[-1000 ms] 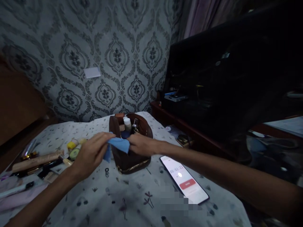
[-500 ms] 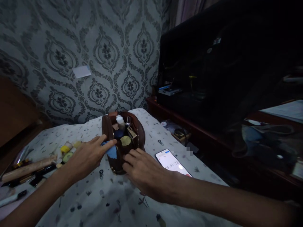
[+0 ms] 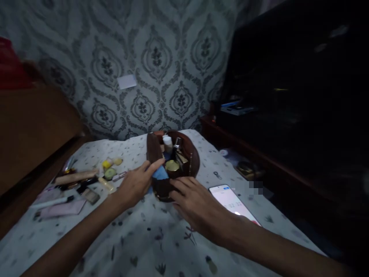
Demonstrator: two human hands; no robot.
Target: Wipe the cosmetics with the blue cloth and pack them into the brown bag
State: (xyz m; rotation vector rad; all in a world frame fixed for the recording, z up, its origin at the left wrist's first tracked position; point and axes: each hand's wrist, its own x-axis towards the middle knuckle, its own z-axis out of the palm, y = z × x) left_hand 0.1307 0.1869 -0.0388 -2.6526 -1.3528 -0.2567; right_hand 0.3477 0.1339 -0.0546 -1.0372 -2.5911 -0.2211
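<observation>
A brown cosmetic bag [image 3: 156, 146] stands unzipped on the bed. Inside it I see a white-capped bottle [image 3: 167, 143], a silver-capped bottle [image 3: 178, 143], a gold-lidded round container [image 3: 172, 166] and a gold-coloured box-like item [image 3: 182, 157]. My left hand [image 3: 137, 184] is at the bag's left front edge, closed on a thin blue piece [image 3: 160, 173] whose kind I cannot make out. Against the bag's front right side is my right hand [image 3: 194, 202], its fingers curled on the rim; the thumb is hidden.
Loose cosmetics lie to the left, including a pink tube [image 3: 62, 208], a yellow item [image 3: 107, 164] and a green round container [image 3: 110, 174]. A phone [image 3: 230, 200] with a lit screen lies beside my right forearm. Behind the bed [image 3: 138, 246] is a patterned wall [image 3: 157, 88].
The view has swung left, so the bag and both hands appear further right and more of the loose cosmetics shows. Both hands stay at the bag, and the blue piece remains under my left fingers.
</observation>
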